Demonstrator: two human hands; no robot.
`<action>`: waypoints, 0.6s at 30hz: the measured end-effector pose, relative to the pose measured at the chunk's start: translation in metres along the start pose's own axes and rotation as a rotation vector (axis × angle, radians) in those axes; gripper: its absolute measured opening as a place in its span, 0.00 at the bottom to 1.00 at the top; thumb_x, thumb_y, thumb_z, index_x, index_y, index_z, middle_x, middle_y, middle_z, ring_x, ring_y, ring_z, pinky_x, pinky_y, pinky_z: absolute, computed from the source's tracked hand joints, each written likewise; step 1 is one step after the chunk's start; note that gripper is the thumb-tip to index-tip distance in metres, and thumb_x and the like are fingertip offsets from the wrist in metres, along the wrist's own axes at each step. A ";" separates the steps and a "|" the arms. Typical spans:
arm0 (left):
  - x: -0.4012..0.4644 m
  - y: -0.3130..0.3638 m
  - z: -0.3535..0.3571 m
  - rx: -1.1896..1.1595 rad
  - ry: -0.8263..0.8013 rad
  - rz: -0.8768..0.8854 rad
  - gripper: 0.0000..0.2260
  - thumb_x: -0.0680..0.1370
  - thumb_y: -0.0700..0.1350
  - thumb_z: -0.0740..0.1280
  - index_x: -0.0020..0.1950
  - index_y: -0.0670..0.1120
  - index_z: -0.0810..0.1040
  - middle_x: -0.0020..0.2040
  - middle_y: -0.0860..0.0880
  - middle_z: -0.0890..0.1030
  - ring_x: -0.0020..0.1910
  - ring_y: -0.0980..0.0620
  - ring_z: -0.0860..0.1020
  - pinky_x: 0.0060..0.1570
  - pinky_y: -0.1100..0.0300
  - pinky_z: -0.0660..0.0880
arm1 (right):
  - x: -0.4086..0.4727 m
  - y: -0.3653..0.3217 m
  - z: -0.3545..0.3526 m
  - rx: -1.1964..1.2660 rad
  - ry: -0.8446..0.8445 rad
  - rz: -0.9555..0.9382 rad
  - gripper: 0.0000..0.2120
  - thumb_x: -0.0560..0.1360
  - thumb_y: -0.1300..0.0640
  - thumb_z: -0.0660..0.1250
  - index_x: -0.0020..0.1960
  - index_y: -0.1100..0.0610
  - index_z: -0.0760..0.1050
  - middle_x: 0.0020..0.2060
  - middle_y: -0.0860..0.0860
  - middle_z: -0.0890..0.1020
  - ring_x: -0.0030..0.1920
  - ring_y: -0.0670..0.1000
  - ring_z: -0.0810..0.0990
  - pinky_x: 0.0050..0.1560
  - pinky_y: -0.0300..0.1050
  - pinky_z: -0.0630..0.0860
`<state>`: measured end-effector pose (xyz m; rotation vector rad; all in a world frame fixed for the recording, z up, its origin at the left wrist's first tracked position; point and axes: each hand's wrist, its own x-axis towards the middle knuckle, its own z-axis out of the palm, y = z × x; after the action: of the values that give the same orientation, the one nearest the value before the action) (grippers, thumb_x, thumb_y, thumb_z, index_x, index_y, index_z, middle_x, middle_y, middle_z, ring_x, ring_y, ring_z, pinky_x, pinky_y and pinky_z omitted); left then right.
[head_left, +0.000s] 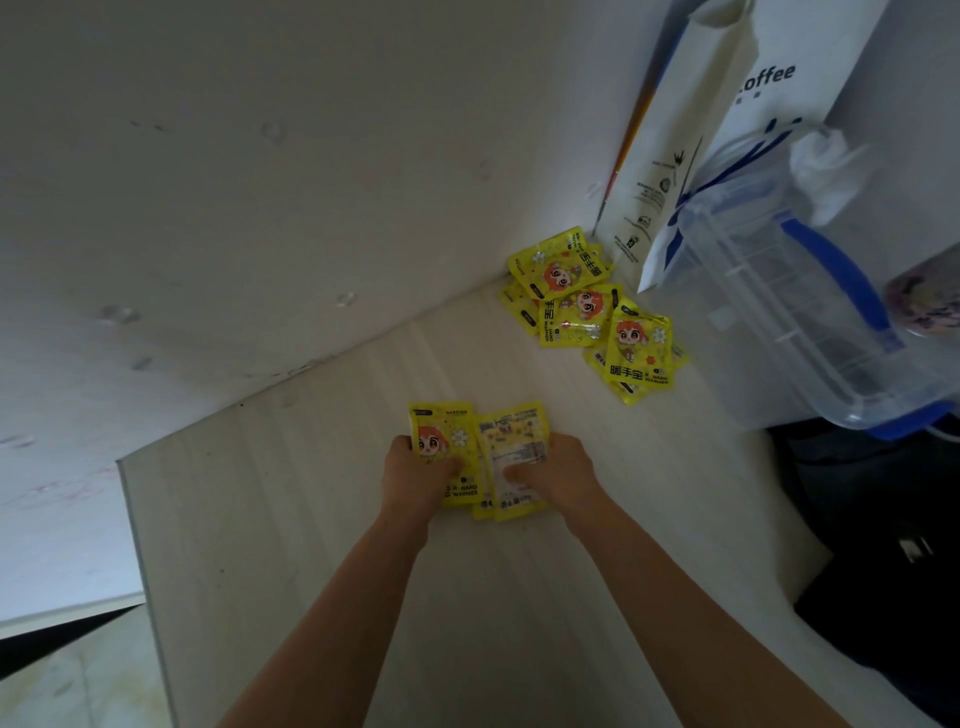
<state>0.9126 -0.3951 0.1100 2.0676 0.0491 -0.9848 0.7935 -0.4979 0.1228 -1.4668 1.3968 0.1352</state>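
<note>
With the left hand (415, 475) gripping one yellow packet (441, 431) and the right hand (558, 473) clasping a small stack (514, 447) beside it over the desk (311, 519), the slick packets could slip apart and scatter if either grip loosens.

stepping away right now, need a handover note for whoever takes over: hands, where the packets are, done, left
Left hand grips a face-up hand warmer packet; right hand grips back-side-up packets, at least two, beside it, low over the table.
Loose pile of packets lies in the table's back corner, by the paper bag and clear plastic box.
Done: a few packets in hand.
Left: probably gathering the pile; destination unclear.
</note>
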 end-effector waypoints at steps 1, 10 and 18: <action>-0.001 0.000 0.000 -0.004 -0.003 0.003 0.15 0.69 0.37 0.75 0.50 0.45 0.72 0.47 0.47 0.79 0.46 0.46 0.80 0.48 0.49 0.79 | -0.001 0.000 -0.001 0.009 -0.002 -0.005 0.11 0.66 0.60 0.77 0.47 0.57 0.80 0.48 0.57 0.84 0.49 0.56 0.83 0.54 0.52 0.79; -0.006 -0.005 0.000 0.021 -0.031 0.015 0.14 0.68 0.39 0.74 0.47 0.49 0.72 0.45 0.49 0.80 0.46 0.46 0.81 0.49 0.47 0.80 | -0.017 -0.008 0.005 -0.044 0.034 -0.084 0.11 0.68 0.63 0.73 0.49 0.64 0.80 0.47 0.60 0.84 0.49 0.58 0.82 0.50 0.50 0.77; -0.009 -0.007 0.000 -0.016 -0.040 -0.010 0.12 0.68 0.37 0.74 0.48 0.46 0.78 0.47 0.46 0.83 0.45 0.46 0.82 0.50 0.46 0.80 | -0.010 -0.004 0.002 0.044 0.068 0.013 0.08 0.69 0.60 0.73 0.46 0.58 0.77 0.45 0.55 0.81 0.45 0.54 0.80 0.45 0.43 0.74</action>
<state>0.9040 -0.3877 0.1110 2.0344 0.0464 -1.0285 0.7942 -0.4902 0.1311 -1.4374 1.4555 0.0632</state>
